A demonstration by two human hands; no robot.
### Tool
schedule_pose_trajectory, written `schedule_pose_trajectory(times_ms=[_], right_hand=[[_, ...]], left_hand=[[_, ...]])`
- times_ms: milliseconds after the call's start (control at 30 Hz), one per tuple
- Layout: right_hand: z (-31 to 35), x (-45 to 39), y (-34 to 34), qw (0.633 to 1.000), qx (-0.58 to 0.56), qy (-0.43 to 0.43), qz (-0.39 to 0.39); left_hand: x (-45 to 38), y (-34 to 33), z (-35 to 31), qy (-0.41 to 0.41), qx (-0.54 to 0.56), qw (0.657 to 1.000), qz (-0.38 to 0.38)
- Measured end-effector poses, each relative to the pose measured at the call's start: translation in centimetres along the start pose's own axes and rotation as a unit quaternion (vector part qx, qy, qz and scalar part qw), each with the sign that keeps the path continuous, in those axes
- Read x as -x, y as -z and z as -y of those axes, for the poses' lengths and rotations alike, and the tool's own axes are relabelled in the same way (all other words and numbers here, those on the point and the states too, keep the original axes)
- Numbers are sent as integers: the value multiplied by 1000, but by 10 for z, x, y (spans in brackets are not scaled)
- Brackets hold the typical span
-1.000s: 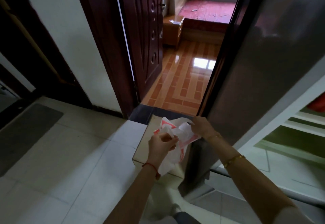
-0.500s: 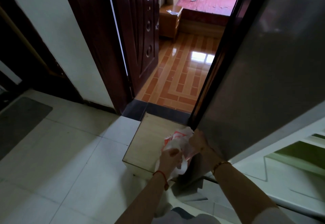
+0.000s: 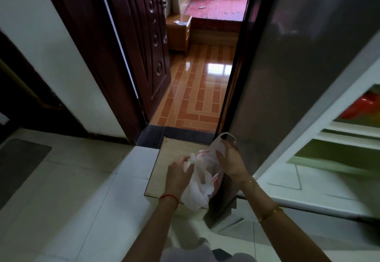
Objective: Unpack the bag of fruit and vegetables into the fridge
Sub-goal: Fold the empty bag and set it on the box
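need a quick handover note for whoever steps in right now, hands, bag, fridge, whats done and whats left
Left hand: gripping the left side of the plastic bag.
Right hand: gripping the bag's upper right side, near one handle loop.
Bag: white with red print, held between both hands over a small wooden stand beside the fridge. Its contents cannot be seen.
Fridge: door open, white shelves at the right, something red on an upper shelf, too blurred to name.
Done: fridge opened, bag in hand.
Left: open the bag and put each fruit and vegetable on the shelves. How much is already unpacked cannot be told.
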State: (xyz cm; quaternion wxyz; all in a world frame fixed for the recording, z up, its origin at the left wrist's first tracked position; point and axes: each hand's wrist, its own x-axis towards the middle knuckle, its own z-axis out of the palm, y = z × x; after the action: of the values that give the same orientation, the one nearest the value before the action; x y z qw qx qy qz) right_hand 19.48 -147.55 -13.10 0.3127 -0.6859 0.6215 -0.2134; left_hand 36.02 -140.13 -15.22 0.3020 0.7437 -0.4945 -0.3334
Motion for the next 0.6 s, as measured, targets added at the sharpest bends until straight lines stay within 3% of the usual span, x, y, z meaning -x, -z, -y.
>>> schedule_pose_trajectory(times_ms=[200, 433, 600], right_hand=[[14, 65, 21, 999, 24, 20, -33], [7, 156, 39, 985, 53, 47, -159], [-6, 223, 57, 975, 63, -23, -211]], left_hand=[[19, 41, -9, -104, -61, 992, -28], [54, 59, -11, -262, -76, 962, -16], [86, 57, -26, -349, -86, 933, 9]])
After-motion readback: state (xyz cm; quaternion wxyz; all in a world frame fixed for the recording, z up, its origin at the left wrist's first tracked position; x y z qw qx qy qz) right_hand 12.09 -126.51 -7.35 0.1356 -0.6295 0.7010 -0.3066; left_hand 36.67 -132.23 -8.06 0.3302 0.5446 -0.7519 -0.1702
